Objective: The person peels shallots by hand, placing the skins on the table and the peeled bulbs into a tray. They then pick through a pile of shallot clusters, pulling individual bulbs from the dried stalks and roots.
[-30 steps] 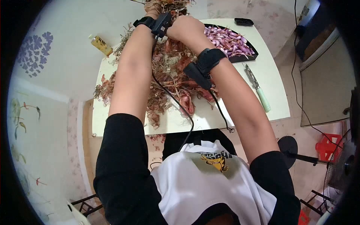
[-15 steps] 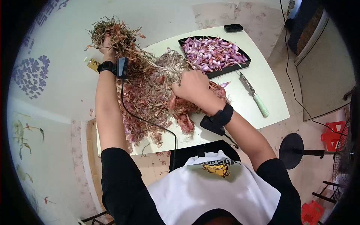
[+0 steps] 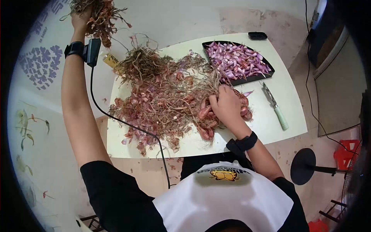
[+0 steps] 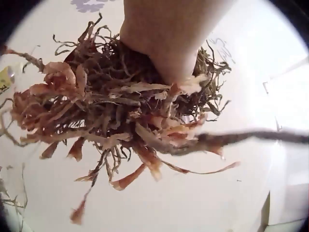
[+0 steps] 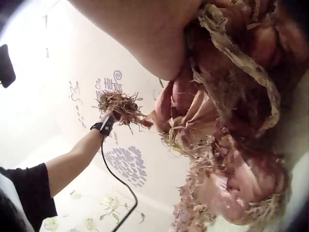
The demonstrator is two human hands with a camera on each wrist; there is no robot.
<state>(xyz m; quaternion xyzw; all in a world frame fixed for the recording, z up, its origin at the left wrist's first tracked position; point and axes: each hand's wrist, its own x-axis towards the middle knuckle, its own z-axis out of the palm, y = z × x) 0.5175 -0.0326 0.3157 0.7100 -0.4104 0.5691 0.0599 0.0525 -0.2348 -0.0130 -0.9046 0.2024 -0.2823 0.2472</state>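
Dry stalks (image 3: 102, 24), gripped by the left hand (image 3: 80, 20), have been drawn far left, seemingly parted from onions (image 3: 206, 113) held by the right hand (image 3: 225, 105).

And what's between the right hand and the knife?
The head view shows reddish shallots right beside the right hand, one loose purple shallot just past them, then bare white table up to the knife.
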